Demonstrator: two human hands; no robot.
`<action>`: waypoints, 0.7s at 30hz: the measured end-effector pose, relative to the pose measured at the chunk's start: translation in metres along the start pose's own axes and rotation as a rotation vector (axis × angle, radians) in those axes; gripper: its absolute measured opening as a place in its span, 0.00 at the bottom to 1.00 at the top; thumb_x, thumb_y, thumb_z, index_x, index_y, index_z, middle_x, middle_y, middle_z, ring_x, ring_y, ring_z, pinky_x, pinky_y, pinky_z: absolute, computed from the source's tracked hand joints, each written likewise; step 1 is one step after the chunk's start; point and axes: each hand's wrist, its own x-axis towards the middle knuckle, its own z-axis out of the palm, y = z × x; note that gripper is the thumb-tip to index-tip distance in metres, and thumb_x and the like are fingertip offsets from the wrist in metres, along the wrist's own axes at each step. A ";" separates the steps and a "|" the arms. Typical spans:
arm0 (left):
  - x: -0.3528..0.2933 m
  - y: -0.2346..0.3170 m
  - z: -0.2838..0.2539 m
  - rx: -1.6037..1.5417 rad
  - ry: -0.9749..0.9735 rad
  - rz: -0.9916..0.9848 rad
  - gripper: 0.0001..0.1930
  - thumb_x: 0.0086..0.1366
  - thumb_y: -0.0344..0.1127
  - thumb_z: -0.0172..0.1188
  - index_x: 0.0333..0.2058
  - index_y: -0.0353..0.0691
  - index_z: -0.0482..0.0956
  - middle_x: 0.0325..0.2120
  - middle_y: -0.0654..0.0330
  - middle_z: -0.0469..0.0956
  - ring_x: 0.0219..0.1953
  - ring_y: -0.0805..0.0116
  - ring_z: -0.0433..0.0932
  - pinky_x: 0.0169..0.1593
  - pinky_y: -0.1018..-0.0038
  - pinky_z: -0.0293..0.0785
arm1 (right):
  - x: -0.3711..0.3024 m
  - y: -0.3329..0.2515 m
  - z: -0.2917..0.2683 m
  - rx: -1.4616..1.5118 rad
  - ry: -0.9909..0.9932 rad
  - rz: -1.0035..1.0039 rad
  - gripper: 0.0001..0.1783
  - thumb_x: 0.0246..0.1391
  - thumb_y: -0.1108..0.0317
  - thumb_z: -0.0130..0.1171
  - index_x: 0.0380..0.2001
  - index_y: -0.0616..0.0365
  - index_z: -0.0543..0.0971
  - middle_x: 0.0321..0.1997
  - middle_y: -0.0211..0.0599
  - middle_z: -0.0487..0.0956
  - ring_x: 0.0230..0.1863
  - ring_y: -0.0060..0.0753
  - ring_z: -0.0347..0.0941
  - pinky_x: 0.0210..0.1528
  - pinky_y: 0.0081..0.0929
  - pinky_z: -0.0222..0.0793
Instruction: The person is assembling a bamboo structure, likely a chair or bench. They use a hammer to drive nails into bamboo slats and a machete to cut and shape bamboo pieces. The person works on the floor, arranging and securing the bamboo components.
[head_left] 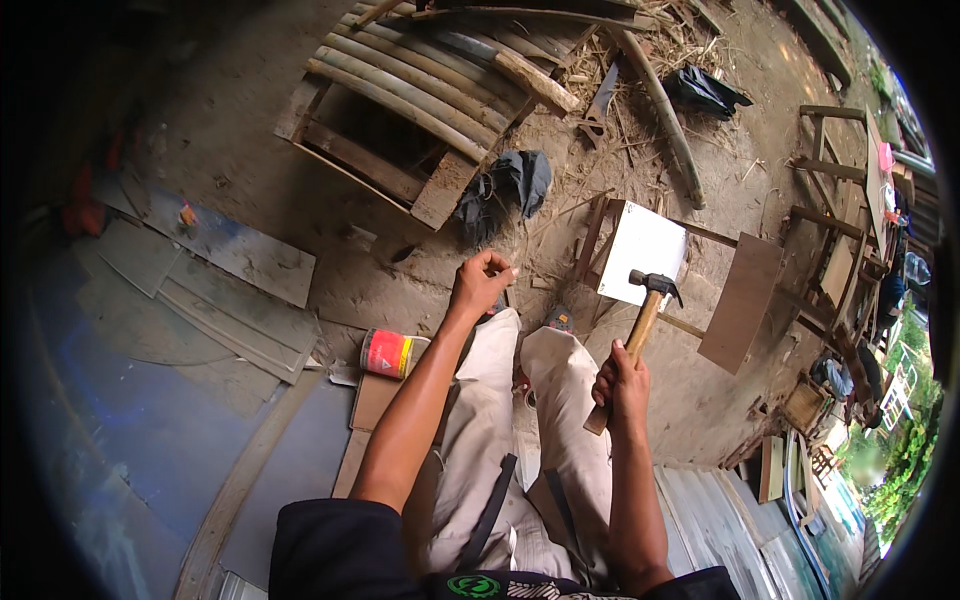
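Observation:
My right hand (622,388) is wrapped round the wooden handle of a claw hammer (643,325), which is held up with its dark metal head pointing away from me. The fingertips of my left hand (482,283) are pinched together above the dirt floor, beyond my knees. Anything between those fingertips is too small to make out. Ahead of the hammer head lies a white panel (640,250) on a wooden frame. A brown board (740,303) rests across the frame's rails, to the right of the hammer.
A bamboo-slatted wooden frame (440,85) stands ahead, with dark cloth (515,185) by its corner. A handsaw (600,105), a bent pole (660,120) and a black plastic bag (705,90) lie beyond. Left of my leg sits a red-and-yellow labelled can (388,353), near flat sheets (240,310).

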 end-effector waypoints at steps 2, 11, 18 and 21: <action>-0.014 0.005 -0.002 -0.131 -0.009 -0.097 0.11 0.57 0.35 0.72 0.30 0.38 0.78 0.25 0.65 0.78 0.28 0.79 0.75 0.31 0.79 0.74 | -0.010 -0.001 0.008 -0.077 -0.030 -0.025 0.16 0.66 0.57 0.56 0.28 0.49 0.64 0.15 0.20 0.60 0.11 0.16 0.56 0.11 0.22 0.53; -0.054 0.056 -0.053 -0.532 0.139 -0.055 0.08 0.63 0.35 0.68 0.38 0.40 0.79 0.26 0.67 0.81 0.24 0.81 0.76 0.28 0.82 0.71 | -0.053 0.007 0.083 -0.267 -0.289 -0.105 0.15 0.67 0.58 0.57 0.29 0.51 0.67 0.17 0.19 0.63 0.12 0.13 0.56 0.13 0.20 0.52; -0.031 0.094 -0.125 -0.653 0.251 0.073 0.09 0.64 0.37 0.68 0.38 0.40 0.81 0.28 0.67 0.81 0.23 0.81 0.76 0.28 0.83 0.71 | -0.080 -0.023 0.159 -0.359 -0.471 -0.205 0.16 0.68 0.59 0.55 0.28 0.53 0.66 0.17 0.20 0.63 0.12 0.14 0.57 0.13 0.20 0.54; -0.006 0.105 -0.157 -0.760 0.337 0.077 0.10 0.64 0.39 0.68 0.37 0.39 0.82 0.28 0.67 0.82 0.23 0.81 0.78 0.27 0.83 0.71 | -0.080 -0.023 0.189 -0.426 -0.404 -0.252 0.16 0.67 0.58 0.56 0.29 0.54 0.67 0.16 0.19 0.64 0.13 0.13 0.59 0.13 0.19 0.55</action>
